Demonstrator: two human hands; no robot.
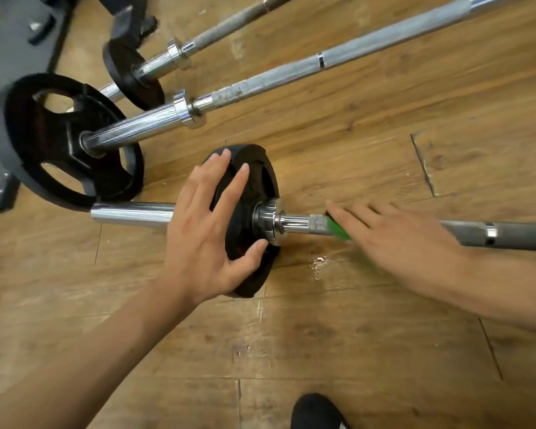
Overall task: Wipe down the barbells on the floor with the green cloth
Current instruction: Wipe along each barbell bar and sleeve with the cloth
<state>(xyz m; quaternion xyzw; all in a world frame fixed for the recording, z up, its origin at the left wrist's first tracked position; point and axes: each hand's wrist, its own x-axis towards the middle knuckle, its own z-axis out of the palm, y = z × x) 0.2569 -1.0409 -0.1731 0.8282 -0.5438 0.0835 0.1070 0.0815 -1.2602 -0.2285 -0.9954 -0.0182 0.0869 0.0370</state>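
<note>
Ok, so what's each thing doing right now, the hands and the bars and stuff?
left hand: flat against small plate, fingers spread.
right hand: pressing green cloth onto nearest barbell.
small plate: upright on that barbell.
middle barbell: lying on floor, untouched.
far barbell: same.

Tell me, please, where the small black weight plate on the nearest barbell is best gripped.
Grip the small black weight plate by its upper rim, from above on the sleeve-end side. It stands upright on edge with the rim exposed; the chrome collar blocks its inner face, and the left hand lies on that outer side.
</note>
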